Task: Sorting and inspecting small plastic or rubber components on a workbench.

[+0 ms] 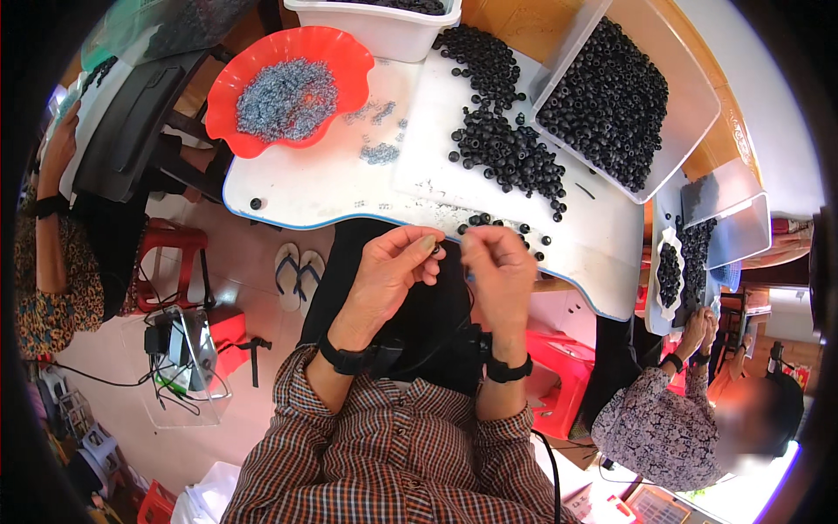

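Note:
My left hand [393, 271] is at the table's near edge, thumb and forefinger pinched on a small black ring-shaped piece [437, 249]. Just to its right is my right hand [502, 266], its fingers curled closed; whatever they may hold is hidden. A speck of blue shows under that hand. Beyond both hands, loose black round pieces [515, 153] with holes are heaped on a white board [428, 131]. A few more lie along the near edge beside my right hand. To the far left, a red scalloped bowl [223, 109] holds many small clear-bluish parts [288, 98].
A clear bin [690, 140] of black pieces tilts at the back right, and a white tub [384, 35] stands at the back. Small bluish bits [380, 155] lie near the bowl. Other people work at both sides. Sandals [297, 275] and red stools [559, 380] are on the floor.

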Demonstrator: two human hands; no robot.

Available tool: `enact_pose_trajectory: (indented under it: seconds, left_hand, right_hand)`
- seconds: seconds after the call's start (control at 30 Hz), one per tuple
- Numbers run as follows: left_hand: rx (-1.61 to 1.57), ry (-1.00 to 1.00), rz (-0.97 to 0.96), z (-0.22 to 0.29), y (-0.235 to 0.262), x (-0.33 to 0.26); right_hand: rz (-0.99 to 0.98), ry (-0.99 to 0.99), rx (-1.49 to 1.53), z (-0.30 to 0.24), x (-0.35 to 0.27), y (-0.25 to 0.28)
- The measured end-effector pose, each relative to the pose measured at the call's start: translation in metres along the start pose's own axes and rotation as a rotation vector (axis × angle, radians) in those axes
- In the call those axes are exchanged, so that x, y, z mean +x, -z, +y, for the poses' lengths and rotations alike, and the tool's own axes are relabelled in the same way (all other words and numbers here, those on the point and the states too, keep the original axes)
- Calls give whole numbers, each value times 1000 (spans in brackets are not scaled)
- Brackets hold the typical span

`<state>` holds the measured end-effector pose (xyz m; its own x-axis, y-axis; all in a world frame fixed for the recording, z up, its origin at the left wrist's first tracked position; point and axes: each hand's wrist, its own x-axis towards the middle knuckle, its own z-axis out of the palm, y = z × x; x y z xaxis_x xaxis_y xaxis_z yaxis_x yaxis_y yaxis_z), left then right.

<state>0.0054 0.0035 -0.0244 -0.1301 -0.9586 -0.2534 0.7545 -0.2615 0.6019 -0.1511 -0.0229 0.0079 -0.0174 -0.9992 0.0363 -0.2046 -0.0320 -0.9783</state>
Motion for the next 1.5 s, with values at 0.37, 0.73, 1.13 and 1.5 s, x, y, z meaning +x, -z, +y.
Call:
enact_pose_trajectory:
  seconds: [0.37, 0.73, 1.13, 1.5]
  left_hand:
    - [1, 11, 9, 0, -3, 4]
    - [21, 30, -15, -5, -3, 8]
    - [85, -33, -10, 1, -16, 2]
    - [96, -48, -27, 4, -14, -4]
  right_hand:
    - [367, 177, -817, 16, 68, 46]
    - [361, 134, -884, 24, 76, 47]
    - [-2, 33, -121, -12, 11, 11]
    - [-69, 80, -12, -12, -4, -4]
